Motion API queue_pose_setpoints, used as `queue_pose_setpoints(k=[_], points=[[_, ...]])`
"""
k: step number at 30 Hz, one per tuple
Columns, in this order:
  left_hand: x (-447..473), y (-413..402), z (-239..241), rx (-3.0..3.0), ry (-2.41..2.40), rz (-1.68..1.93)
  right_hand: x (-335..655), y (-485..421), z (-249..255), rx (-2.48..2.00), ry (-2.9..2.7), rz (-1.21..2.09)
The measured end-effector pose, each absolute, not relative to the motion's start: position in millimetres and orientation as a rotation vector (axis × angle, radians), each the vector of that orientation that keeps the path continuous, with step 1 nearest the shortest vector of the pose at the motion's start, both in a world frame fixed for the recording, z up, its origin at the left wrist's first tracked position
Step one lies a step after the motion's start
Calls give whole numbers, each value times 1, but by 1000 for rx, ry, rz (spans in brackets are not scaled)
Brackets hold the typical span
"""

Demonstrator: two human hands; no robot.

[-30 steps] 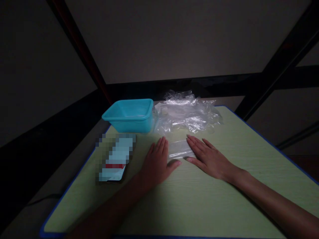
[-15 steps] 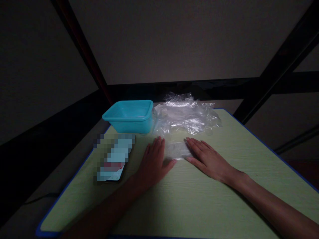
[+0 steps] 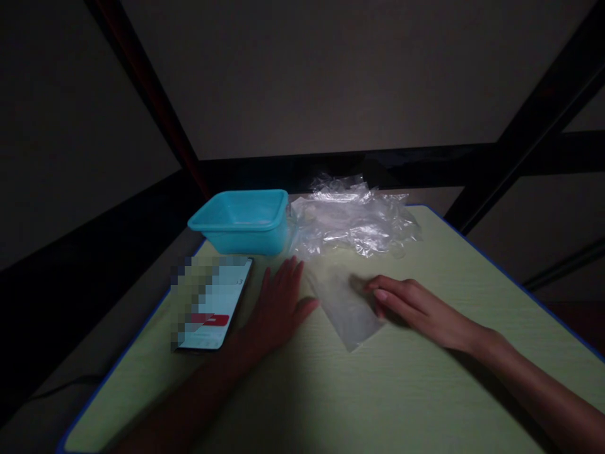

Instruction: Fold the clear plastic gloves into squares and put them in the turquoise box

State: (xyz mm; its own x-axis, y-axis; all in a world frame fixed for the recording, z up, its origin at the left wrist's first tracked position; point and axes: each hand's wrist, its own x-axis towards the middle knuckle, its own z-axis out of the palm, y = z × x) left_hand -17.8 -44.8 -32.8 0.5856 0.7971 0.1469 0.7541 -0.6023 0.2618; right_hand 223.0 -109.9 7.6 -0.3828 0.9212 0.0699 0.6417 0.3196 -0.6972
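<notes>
A thin, clear plastic bag (image 3: 347, 315) lies nearly flat on the table at a slant, one corner toward me. My left hand (image 3: 278, 302) rests palm down just left of it, fingers stretched and thumb out toward the bag's edge. At the bag's right edge is my right hand (image 3: 411, 306), raised a little, with thumb and forefinger pinched together over the film. Its fingertips are partly blurred, and the exact contact with the film is hard to see.
A turquoise plastic basin (image 3: 246, 236) stands at the back left. Beside it spreads a crumpled heap of clear plastic bags (image 3: 354, 221). A lit phone (image 3: 220, 299), partly pixelated, lies left of my left hand. The light green table (image 3: 449, 391) has a blue edge.
The folded plastic strip between my hands has become a wider, slanted sheet. My right hand has lifted, curled its fingers and shifted right; my left hand has slid slightly left.
</notes>
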Motion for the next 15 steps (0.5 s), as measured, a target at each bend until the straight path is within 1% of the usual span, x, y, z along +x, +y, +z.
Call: queue_pose_setpoints(k=[2,4,6,8,12,15], points=[[-19,-43,-34,2620,1343,420,223,-111,8,-1229,-2186,995],[-20,-42,-34,2611,1333,531,223,-111,8,-1161,-2211,1033],[-20,-43,-33,2638,1227,666,224,-111,6,-1156,-2224,903],[-20,-46,-30,2704,1019,739,224,-111,5,-1131,-2268,703],[-16,-58,-27,2860,595,642,222,-112,3,-1005,-2453,425],[-13,-65,-28,2897,599,508,218,-114,0,-996,-2574,317]])
